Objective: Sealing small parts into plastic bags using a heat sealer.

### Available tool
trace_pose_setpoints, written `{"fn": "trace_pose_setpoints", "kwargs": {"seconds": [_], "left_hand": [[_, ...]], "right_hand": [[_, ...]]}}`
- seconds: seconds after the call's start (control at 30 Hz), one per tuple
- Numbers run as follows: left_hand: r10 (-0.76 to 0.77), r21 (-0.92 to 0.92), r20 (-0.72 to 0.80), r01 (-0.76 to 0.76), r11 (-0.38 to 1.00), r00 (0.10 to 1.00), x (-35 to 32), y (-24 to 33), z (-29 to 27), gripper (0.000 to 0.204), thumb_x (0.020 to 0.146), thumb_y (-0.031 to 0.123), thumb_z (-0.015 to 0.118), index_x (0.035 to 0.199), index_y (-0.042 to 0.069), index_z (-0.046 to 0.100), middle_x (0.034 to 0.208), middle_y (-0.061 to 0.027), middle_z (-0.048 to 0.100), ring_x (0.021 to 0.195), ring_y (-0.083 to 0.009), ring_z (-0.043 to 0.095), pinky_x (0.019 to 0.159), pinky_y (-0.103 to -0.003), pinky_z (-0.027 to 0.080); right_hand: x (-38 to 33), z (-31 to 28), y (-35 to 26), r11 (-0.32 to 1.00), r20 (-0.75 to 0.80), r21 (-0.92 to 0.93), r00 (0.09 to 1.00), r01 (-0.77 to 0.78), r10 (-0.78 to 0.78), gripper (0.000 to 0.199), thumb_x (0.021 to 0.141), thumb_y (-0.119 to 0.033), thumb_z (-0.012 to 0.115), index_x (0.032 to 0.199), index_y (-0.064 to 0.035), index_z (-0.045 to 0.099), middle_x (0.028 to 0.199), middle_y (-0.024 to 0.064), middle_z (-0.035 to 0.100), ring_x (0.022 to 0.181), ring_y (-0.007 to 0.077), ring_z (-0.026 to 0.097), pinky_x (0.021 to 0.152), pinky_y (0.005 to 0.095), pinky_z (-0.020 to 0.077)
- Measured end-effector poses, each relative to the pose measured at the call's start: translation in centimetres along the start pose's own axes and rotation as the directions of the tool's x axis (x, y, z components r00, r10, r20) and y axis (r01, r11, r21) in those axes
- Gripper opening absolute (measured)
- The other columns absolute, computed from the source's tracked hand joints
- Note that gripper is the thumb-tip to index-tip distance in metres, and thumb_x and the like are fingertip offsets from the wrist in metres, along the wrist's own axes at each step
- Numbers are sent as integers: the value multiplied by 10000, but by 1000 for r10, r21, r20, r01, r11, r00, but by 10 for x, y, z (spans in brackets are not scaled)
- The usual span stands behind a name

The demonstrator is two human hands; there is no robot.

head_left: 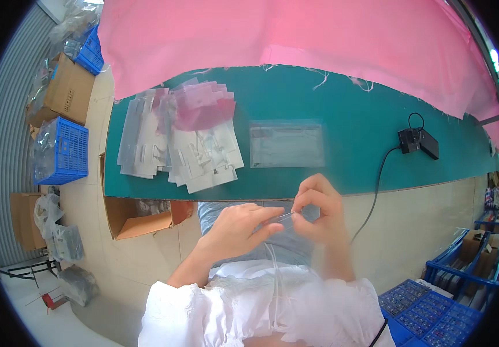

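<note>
In front of my body, just off the table's near edge, my left hand (236, 230) holds a thin clear plastic piece (284, 217) between thumb and fingers. My right hand (319, 209) pinches the other end of it with thumb and forefinger. Seen nearly edge-on, the piece's full shape cannot be made out. Beyond my hands a stack of flat clear plastic bags (287, 151) lies on the green table (350, 136). To its left are two overlapping, fanned piles of clear packets with white cards, a left pile (143, 139) and a right pile (206, 144).
Pink cloth (295, 34) with a frayed edge covers the table's far side. A black device (418, 141) with a cable sits at the right. An open cardboard box (145, 222) stands under the table; blue crates (71, 150) line the left. Blue trays (431, 312) are at lower right.
</note>
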State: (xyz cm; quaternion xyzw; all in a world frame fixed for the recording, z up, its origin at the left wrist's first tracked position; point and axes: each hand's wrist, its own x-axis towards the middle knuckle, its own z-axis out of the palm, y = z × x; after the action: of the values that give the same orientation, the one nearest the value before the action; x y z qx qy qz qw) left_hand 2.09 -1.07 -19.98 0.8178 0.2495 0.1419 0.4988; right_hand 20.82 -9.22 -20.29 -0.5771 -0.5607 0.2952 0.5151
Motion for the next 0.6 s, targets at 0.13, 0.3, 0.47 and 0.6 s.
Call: {"fn": "trace_pose_setpoints", "kwargs": {"seconds": [0.13,0.3,0.47,0.6], "left_hand": [[57,91,77,-64,994,995,-1,-13,4,151,835,163,655,947,79,714,708,-87,625,677,-256,593,620,-357,462],[-4,1,0,4,1000,1000,0,-3,1,130,829,147,652,921,80,714,700,-87,614,683,-261,587,624,-372,458],[23,77,148,-34,996,989,-1,-15,4,174,860,204,648,980,95,710,735,-95,629,689,-268,589,627,-372,458],[5,18,61,-6,1000,998,0,-2,1,183,873,215,634,985,87,704,732,-105,629,701,-273,594,632,-374,457]], "right_hand": [[0,1,1,999,-6,32,1000,-20,20,122,593,7,660,697,-43,619,860,64,527,707,135,550,597,248,435],[-1,-5,0,995,-22,59,996,-80,81,124,593,10,663,700,-39,623,864,65,526,699,125,549,584,235,432],[-3,-6,2,997,-22,43,998,-65,66,116,596,2,664,695,-32,615,890,74,527,674,115,544,566,224,430],[-5,-14,2,996,-35,40,996,-85,86,110,599,0,666,688,-31,610,894,75,521,668,114,543,559,226,429]]}}
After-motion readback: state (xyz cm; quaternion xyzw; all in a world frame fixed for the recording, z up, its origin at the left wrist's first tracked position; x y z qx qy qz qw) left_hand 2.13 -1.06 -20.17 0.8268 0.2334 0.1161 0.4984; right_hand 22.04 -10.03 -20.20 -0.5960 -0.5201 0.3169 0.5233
